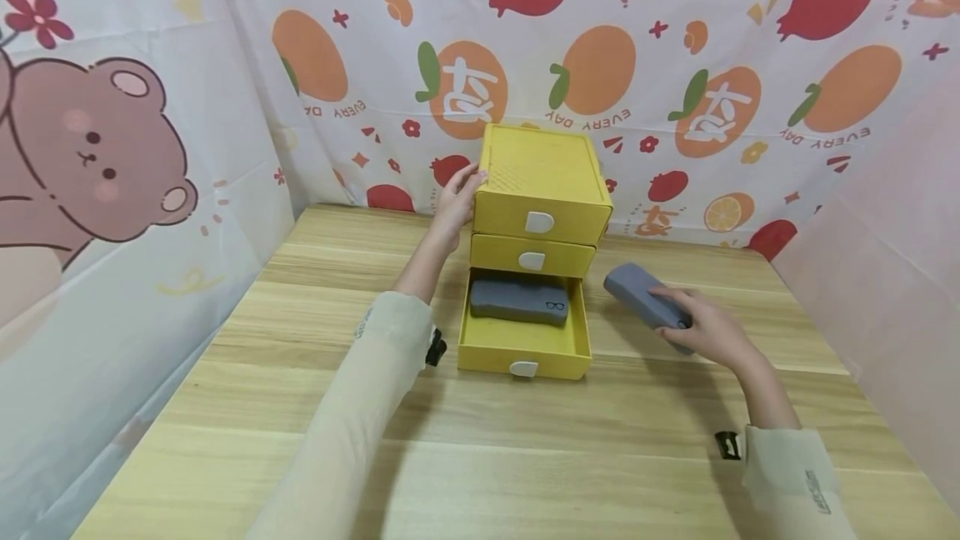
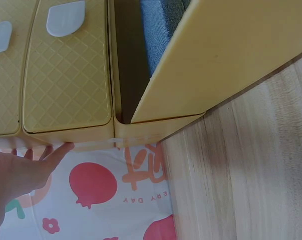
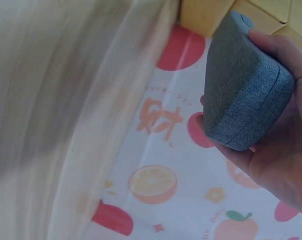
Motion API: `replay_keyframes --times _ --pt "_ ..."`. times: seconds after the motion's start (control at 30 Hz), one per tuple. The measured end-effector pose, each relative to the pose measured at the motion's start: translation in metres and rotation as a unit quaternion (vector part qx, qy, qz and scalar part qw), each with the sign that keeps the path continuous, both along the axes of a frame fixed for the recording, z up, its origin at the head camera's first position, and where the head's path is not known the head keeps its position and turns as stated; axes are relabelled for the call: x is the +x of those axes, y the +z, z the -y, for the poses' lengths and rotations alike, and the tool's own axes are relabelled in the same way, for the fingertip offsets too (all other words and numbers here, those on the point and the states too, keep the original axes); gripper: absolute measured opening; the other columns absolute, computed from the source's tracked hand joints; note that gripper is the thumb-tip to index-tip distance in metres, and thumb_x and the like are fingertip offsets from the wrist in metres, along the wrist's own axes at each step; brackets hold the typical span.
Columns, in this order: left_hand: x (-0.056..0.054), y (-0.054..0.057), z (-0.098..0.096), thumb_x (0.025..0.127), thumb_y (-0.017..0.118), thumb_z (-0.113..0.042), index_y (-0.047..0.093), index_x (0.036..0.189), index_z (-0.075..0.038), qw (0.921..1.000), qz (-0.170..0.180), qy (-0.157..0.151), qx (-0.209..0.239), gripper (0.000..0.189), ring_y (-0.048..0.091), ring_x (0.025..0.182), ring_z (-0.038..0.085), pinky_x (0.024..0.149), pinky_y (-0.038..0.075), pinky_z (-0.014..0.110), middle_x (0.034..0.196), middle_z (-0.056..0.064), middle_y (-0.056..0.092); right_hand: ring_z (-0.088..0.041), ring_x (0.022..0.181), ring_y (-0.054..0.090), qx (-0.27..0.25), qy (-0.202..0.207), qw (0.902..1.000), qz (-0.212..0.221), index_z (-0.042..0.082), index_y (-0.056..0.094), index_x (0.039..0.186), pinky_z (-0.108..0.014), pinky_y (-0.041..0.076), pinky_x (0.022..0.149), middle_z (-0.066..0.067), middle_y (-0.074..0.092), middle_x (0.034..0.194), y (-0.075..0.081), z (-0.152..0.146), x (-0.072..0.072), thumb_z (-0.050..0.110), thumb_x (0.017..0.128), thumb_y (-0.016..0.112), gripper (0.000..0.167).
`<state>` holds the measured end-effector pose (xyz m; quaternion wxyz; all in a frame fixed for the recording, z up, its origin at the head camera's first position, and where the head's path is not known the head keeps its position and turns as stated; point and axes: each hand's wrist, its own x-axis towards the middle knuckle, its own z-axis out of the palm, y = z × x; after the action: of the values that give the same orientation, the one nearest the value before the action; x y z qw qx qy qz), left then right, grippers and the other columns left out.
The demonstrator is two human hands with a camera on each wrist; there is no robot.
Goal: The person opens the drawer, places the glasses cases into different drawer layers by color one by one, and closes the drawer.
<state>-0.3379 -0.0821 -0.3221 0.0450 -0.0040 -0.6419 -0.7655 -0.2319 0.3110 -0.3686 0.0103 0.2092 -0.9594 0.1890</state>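
A yellow three-drawer cabinet (image 1: 540, 165) stands at the middle back of the wooden table, its bottom drawer (image 1: 525, 340) pulled out. In that drawer lies a grey glasses case (image 1: 517, 300) with a small glasses print. My left hand (image 1: 455, 205) rests against the cabinet's left side near the top; in the left wrist view its fingers (image 2: 53, 156) lie straight along the side. To the right of the cabinet, my right hand (image 1: 705, 325) grips a second glasses case (image 1: 637, 286), blue-grey, tilted above the table. The right wrist view shows this case (image 3: 248, 90) between thumb and fingers.
The two upper drawers (image 1: 534, 257) are pushed in, each with a white pull tab. A fruit-print cloth (image 1: 660, 107) hangs right behind the cabinet, and a bear-print cloth (image 1: 90, 148) walls the left side. Wooden tabletop (image 1: 525, 457) extends in front of the drawer.
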Motion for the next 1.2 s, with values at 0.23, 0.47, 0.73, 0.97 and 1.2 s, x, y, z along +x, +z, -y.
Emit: replay_keyframes --times 0.23,0.47,0.73,0.97,1.2 --pt "0.000 0.000 0.000 0.088 0.058 -0.039 0.044 0.137 -0.021 1.0000 -0.005 -0.006 -0.005 0.054 0.048 0.103 0.019 0.082 0.042 0.037 0.136 0.001 0.040 -0.032 0.091 0.050 -0.022 0.031 0.9992 0.007 0.015 0.048 0.134 -0.040 0.043 0.067 -0.021 0.044 0.128 0.005 0.011 0.013 0.022 0.079 0.072 0.060" --pt "0.001 0.000 -0.001 0.088 0.058 -0.039 0.044 0.137 -0.021 0.9999 -0.006 -0.009 -0.004 0.054 0.047 0.105 0.019 0.081 0.042 0.036 0.137 0.000 0.039 -0.028 0.094 0.050 -0.048 0.079 0.9957 0.009 0.017 0.051 0.131 -0.041 0.043 0.071 -0.016 0.047 0.127 0.007 0.024 0.019 0.021 0.077 0.075 0.059" --pt "0.001 0.000 0.000 0.088 0.058 -0.039 0.043 0.138 -0.021 0.9999 -0.005 -0.010 -0.002 0.055 0.046 0.107 0.019 0.084 0.041 0.037 0.138 0.001 0.038 -0.026 0.103 0.049 -0.055 0.113 0.9914 0.036 0.024 0.052 0.131 -0.045 0.043 0.080 -0.013 0.046 0.130 0.011 0.049 0.018 0.027 0.078 0.074 0.057" --pt "0.001 0.001 0.001 0.088 0.058 -0.040 0.044 0.137 -0.021 1.0000 -0.001 -0.009 0.001 0.054 0.046 0.107 0.019 0.084 0.040 0.038 0.139 0.001 0.037 -0.025 0.101 0.050 -0.026 0.142 0.9889 0.036 0.028 0.053 0.129 -0.037 0.044 0.074 -0.011 0.045 0.132 0.014 0.075 0.015 0.028 0.078 0.074 0.055" --pt "0.002 0.001 0.000 0.088 0.057 -0.039 0.044 0.137 -0.021 0.9999 -0.006 -0.009 0.000 0.054 0.046 0.103 0.017 0.077 0.041 0.032 0.137 0.000 0.039 -0.026 0.103 0.049 -0.010 0.169 0.9844 0.048 0.030 0.054 0.128 -0.035 0.043 0.072 -0.009 0.043 0.135 0.014 0.098 0.010 0.028 0.078 0.073 0.053"
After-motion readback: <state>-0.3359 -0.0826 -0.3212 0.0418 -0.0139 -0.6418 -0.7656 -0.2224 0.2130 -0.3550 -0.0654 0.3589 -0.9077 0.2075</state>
